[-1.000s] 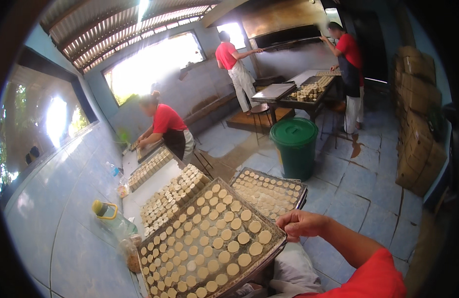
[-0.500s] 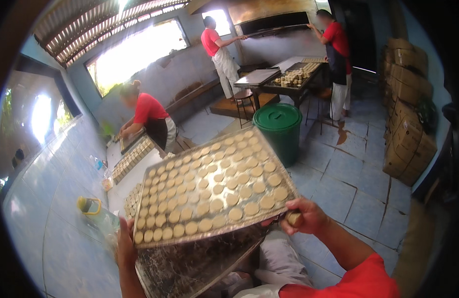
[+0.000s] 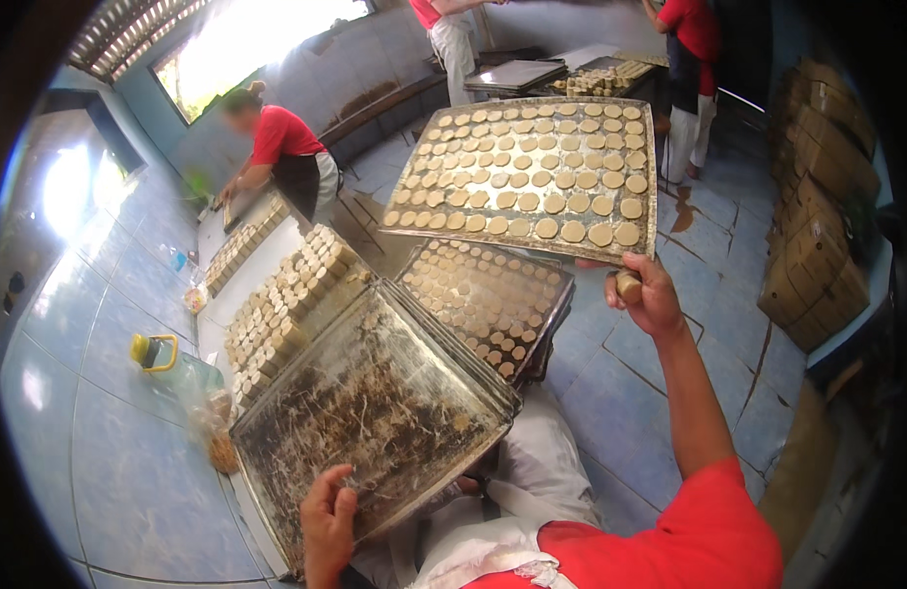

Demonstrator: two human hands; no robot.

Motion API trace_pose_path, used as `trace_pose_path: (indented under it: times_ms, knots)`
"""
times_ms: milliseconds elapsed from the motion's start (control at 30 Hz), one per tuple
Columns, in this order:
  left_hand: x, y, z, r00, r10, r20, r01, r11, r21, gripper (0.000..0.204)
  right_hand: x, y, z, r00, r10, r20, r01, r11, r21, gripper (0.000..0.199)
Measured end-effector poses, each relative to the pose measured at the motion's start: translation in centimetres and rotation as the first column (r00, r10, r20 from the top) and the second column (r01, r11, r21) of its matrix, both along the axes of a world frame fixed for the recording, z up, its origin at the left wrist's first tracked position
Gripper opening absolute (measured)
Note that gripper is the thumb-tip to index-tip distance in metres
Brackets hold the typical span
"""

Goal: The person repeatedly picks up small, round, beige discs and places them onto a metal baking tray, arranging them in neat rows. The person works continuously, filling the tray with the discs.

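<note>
My right hand (image 3: 648, 296) grips the near right corner of a metal baking tray (image 3: 532, 241) that carries rows of flat round dough pieces (image 3: 601, 234). A short dough roll (image 3: 628, 286) is also held in that hand. The tray is raised and tilted above a second tray of dough rounds (image 3: 563, 299), which lies on a stack. My left hand (image 3: 328, 525) has loosely curled fingers set apart, at the near edge of a bare, dark-stained baking tray (image 3: 375, 393). Several trays lie beneath that one. Many upright dough rolls (image 3: 276, 304) stand on the white table behind it.
A plastic jug with a yellow handle (image 3: 168, 358) and a clear bag (image 3: 218, 422) stand by the tiled wall. Cardboard boxes (image 3: 817, 226) are stacked at right. A co-worker (image 3: 286, 147) bends over the table's far end; two more people (image 3: 684, 69) stand farther back.
The loaded tray has moved away and to the right, over the other filled tray. My left hand has let go of it and come down beside the bare tray.
</note>
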State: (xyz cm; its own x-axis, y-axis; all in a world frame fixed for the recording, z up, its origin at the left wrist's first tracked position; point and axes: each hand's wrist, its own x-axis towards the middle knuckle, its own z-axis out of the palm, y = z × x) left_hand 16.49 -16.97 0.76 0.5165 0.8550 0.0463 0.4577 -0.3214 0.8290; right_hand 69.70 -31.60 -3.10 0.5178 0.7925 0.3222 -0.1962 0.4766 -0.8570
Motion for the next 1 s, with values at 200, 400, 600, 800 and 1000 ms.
trace_pose_path:
  times_ms: [200,400,600,800,1000]
  knots:
    - [0.7,-2.5,-1.6,0.986,0.162,-0.048,-0.152,0.973,0.173,0.038,2.2,5.7,-6.8,0.994,-0.035,-0.101,0.029,0.998,-0.062,0.038]
    - [0.4,-1.8,-2.8,0.982,0.186,0.016,-0.185,0.960,0.209,0.037,-0.8,8.9,-15.4,0.979,-0.025,-0.204,-0.020,0.976,-0.217,0.041]
    - [0.6,-2.5,-3.1,0.964,0.260,0.060,-0.265,0.960,0.091,0.033,-3.3,10.5,-21.8,0.944,0.102,-0.315,-0.200,0.934,-0.297,0.039]
    - [0.6,-2.1,-3.5,0.964,0.224,0.142,-0.239,0.966,0.095,0.038,-3.0,9.4,-23.1,0.968,0.106,-0.226,-0.213,0.826,-0.522,0.042]
    - [2.2,-3.7,-0.9,0.987,0.146,-0.072,-0.132,0.976,0.172,0.058,-1.0,5.2,-22.0,0.958,0.287,0.007,-0.149,0.517,-0.843,0.034]
